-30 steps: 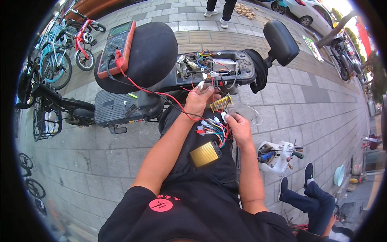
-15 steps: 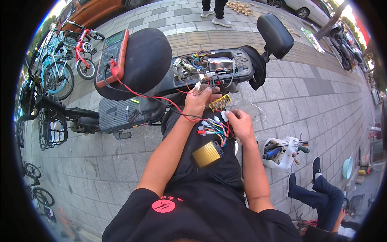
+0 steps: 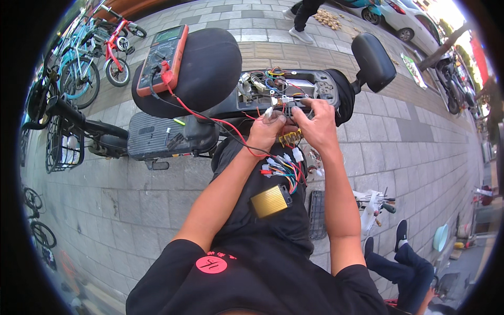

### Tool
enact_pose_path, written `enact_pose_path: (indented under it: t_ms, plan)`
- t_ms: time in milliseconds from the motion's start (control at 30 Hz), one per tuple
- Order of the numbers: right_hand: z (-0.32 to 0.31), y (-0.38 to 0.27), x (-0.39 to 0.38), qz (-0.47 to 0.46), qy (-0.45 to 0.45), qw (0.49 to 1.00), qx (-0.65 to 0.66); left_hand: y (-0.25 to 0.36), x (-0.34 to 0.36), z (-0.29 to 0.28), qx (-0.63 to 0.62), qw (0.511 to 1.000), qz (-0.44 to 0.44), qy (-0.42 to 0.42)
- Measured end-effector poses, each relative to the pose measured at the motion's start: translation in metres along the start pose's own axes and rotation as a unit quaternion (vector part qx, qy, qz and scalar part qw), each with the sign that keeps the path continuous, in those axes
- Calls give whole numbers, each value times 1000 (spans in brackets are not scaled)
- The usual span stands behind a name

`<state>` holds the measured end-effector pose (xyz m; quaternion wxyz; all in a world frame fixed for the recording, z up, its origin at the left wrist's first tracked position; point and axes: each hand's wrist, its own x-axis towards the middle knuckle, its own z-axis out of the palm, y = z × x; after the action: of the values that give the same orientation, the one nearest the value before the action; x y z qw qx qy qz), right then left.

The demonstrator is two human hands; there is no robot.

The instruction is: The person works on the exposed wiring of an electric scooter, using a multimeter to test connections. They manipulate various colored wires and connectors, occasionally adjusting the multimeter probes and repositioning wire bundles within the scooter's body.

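My left hand (image 3: 263, 132) pinches wires beside a small white connector (image 3: 269, 113). My right hand (image 3: 317, 123) is just right of it, fingers bent onto dark wires at the front of the scooter's open wiring bay (image 3: 315, 89); exactly what they grip is partly hidden. A yellow terminal block (image 3: 287, 138) hangs below both hands. A loose harness with white and red plugs (image 3: 283, 167) and a gold finned controller (image 3: 268, 200) rest on my dark-trousered lap. An orange multimeter (image 3: 163, 58) lies on the black seat (image 3: 210, 79), its red and black leads running down toward my left hand.
Scooter footboard (image 3: 152, 134), front basket (image 3: 63, 149) and mirror (image 3: 373, 63) surround me. A tool tray (image 3: 370, 212), blue basin (image 3: 440, 236) and seated person's legs (image 3: 412, 262) are at lower right. Parked bicycles (image 3: 79, 79), a walker's legs (image 3: 302, 18) and cars (image 3: 401, 21) are beyond.
My right hand has left the white plug above the harness and moved up to the wiring bay beside my left hand. The walker's legs have moved.
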<state>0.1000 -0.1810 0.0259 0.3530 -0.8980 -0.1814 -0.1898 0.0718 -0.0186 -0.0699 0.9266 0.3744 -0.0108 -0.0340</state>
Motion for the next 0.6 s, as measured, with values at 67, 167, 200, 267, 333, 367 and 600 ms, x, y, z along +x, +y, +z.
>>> enact_pose_path:
  t_ms: [67, 167, 200, 267, 333, 367, 600]
  plan:
    - [7, 0, 8, 39, -75, 996, 2, 1, 2, -1, 5, 1000, 0, 1]
    - [23, 5, 15, 119, -124, 984, 45, -3, 3, -3, -14, 1000, 12, -4]
    - [26, 6, 16, 139, -131, 979, 67, -6, 3, -6, 0, 1000, 17, 0]
    - [32, 7, 20, 178, -142, 968, 106, -11, 6, -12, 30, 999, 26, 7]
    - [24, -5, 24, 217, -152, 957, 114, -7, 2, -8, -7, 1000, 25, -13]
    - [31, 3, 22, 229, -133, 951, 157, -5, 1, -5, -26, 999, 25, -24]
    - [20, -9, 31, 268, -130, 936, 189, -2, -3, -1, -89, 996, -7, -12]
